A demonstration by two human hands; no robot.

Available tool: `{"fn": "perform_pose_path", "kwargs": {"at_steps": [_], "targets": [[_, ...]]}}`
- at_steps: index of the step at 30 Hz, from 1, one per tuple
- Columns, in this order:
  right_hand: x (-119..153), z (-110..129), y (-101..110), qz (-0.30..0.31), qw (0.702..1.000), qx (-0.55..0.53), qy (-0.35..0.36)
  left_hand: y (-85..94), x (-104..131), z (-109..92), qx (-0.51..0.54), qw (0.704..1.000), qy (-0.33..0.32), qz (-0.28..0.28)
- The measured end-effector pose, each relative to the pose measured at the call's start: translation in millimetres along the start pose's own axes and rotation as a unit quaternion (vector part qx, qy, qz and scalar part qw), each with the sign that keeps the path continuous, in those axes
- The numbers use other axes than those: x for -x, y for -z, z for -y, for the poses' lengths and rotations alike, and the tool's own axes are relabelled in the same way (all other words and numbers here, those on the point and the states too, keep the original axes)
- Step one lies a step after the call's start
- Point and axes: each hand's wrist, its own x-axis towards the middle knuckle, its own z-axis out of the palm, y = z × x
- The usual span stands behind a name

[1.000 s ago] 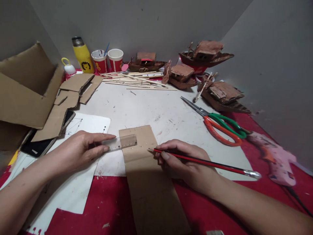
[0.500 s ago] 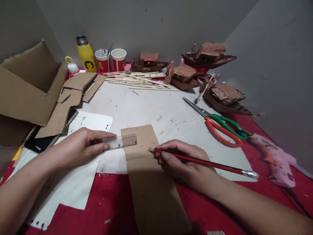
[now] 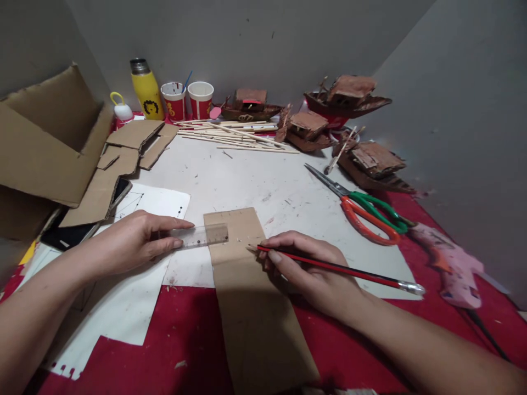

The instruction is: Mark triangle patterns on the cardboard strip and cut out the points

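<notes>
A long strip of brown cardboard point(image 3: 247, 307) lies in front of me, its far end on white paper and its near part over the red cloth. My left hand point(image 3: 140, 241) pinches a clear plastic ruler point(image 3: 206, 236) between thumb and fingers; the ruler's far end overlaps the cardboard's left side. In my right hand point(image 3: 307, 263) is a red and black pencil point(image 3: 341, 267), its tip pointing left over the cardboard near small marks. Whether the tip touches the surface I cannot tell.
Scissors point(image 3: 362, 214) and a pink glue gun point(image 3: 450, 263) lie at right. Brown model boats point(image 3: 373, 164) and wooden sticks point(image 3: 234, 137) sit at the back, beside paper cups point(image 3: 200, 101) and a yellow bottle point(image 3: 147, 93). A cardboard box point(image 3: 45, 148) and drawn-on paper point(image 3: 123, 296) occupy the left.
The view has shifted slightly, moving the right-side things a little leftward. Both hands keep their holds on the ruler and pencil; the pencil tip is almost unmoved over the cardboard.
</notes>
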Motion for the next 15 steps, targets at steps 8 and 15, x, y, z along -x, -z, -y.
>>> {"fn": "perform_pose_path", "kwargs": {"at_steps": [8, 15], "targets": [[-1.8, 1.4, 0.7, -0.005, 0.999, 0.019, 0.028, 1.0, -0.5, -1.5, -0.048, 0.999, 0.000, 0.020], [0.5, 3.7, -2.2, -0.014, 0.999, -0.044, -0.006, 0.0, -1.1, -2.4, -0.053, 0.999, -0.004, 0.005]]}}
